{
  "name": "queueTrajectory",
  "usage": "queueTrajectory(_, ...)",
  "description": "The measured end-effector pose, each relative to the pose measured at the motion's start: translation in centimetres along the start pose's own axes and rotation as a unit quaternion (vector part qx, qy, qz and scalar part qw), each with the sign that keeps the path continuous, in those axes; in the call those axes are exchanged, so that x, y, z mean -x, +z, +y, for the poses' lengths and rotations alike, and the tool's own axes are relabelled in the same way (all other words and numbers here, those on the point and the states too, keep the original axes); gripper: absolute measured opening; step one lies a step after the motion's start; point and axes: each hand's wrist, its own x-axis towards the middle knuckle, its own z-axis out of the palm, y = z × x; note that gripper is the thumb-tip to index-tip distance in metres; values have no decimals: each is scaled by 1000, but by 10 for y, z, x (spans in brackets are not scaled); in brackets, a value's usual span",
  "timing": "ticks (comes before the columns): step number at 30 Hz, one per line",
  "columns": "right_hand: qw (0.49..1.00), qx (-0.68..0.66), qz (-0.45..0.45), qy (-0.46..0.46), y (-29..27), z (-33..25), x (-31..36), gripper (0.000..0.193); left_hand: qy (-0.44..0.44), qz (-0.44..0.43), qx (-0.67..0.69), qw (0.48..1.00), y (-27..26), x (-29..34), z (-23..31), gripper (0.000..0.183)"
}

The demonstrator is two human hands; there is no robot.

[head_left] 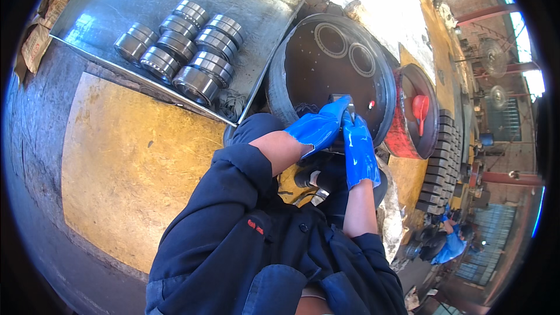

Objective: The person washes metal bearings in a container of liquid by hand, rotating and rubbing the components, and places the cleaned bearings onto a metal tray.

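My left hand (324,122) and my right hand (359,147), both in blue rubber gloves, meet over the near rim of a round drum (279,81). They are closed around a metal bearing (337,98), mostly covered by the gloves. Brown liquid seems to fill the drum, and two pale ring shapes, a left ring (331,40) and a right ring (362,59), show at its far side. A small red and white object (371,105) is beside my right glove. Dark cloth or mesh (306,108) lies by my left wrist.
Several shiny steel bearings (195,83) stand in rows on a metal tray table (251,0) at left. A red tub (402,134) holding a red scoop (420,108) adjoins the drum. Stacked dark blocks (437,169) line the right. A person in blue (449,245) crouches farther off.
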Motion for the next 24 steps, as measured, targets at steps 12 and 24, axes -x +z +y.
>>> queueTrajectory(12, 1000, 11, 4, -9, 7, 4, -3, 51, -9, 6, 18, 1000, -6, -2, 3, 39)
queueTrajectory(24, 1000, 27, 15, 0, -1, 8, -5, 46, -11, -53, 88, 995, -30, -49, -37, 39)
